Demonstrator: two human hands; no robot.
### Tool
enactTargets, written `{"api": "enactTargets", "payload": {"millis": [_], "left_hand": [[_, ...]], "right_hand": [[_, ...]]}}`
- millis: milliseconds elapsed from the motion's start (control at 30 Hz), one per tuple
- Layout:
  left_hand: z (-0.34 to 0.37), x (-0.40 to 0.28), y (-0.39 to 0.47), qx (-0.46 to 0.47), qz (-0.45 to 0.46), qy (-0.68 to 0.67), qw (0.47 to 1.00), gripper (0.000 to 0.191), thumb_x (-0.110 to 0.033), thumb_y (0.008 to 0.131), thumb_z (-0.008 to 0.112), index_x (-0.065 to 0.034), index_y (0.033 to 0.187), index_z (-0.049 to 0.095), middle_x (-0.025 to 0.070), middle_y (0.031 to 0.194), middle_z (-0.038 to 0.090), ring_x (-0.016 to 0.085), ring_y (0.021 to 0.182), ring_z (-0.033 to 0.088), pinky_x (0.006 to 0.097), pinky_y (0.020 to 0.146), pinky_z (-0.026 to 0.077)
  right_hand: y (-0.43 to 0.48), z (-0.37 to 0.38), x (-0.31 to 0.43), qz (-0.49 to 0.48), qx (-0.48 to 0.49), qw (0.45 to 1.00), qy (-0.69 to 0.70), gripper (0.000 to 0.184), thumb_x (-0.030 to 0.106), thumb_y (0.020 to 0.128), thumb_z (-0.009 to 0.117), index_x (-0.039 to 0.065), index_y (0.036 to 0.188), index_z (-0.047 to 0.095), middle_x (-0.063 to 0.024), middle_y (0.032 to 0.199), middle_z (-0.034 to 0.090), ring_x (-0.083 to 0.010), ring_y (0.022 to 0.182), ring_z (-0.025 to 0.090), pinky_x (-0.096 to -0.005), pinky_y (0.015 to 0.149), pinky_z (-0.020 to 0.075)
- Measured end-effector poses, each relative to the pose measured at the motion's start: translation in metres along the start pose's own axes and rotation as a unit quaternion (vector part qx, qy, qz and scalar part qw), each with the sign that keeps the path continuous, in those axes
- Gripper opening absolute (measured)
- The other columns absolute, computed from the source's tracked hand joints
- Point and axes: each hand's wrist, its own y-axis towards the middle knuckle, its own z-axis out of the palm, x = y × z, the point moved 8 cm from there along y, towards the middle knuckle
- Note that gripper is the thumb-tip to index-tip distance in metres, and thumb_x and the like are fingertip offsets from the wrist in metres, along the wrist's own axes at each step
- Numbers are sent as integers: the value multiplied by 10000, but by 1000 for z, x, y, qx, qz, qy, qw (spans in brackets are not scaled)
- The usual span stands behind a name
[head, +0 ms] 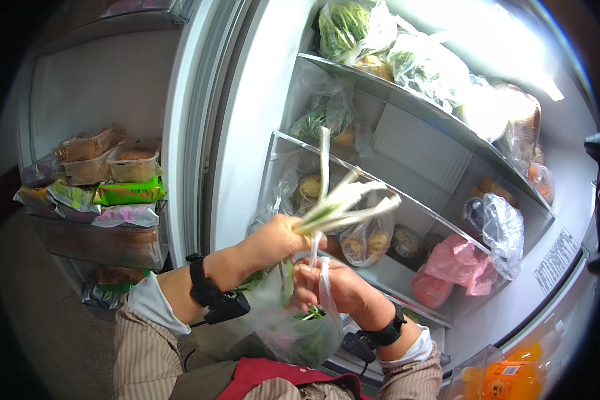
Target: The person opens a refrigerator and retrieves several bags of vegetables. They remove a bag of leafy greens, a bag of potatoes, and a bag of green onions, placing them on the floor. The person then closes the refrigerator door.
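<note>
A bunch of scallions (345, 200), white ends up, is held in my left hand (277, 237). The stalks fan out in front of the fridge shelves and look blurred. Just below it, my right hand (332, 285) grips the gathered top of a clear plastic bag (312, 342). Leafy greens show through the bag, which hangs between my forearms. Green leaves also hang below my left fist, partly hidden by my hands and the bag.
Before me stands an open fridge. Bagged greens (347, 27) crowd its upper glass shelf (380, 87). Lower down are bagged potatoes (365, 245), a pink bag (460, 265) and a clear bag (502, 235). The left door rack holds snack packs (130, 191); orange bottles (505, 380) stand lower right.
</note>
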Motion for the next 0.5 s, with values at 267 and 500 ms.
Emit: {"api": "enactTargets", "payload": {"millis": [267, 500], "left_hand": [[31, 11, -5, 218, -36, 19, 975, 291, -85, 808, 621, 19, 1080, 613, 40, 1000, 628, 94, 889, 555, 222, 814, 430], [26, 6, -19, 199, -72, 40, 977, 351, -120, 794, 664, 12, 1113, 602, 40, 987, 628, 111, 887, 554, 237, 837, 414]], "right_hand": [[-15, 24, -10, 100, 75, 982, -143, 426, 347, 977, 391, -10, 808, 548, -153, 614, 603, -266, 634, 623, -373, 749, 507], [-21, -1, 3, 67, -34, 986, -147, 289, 265, 911, 554, -18, 865, 583, -113, 780, 627, -245, 678, 653, -355, 683, 527]]}}
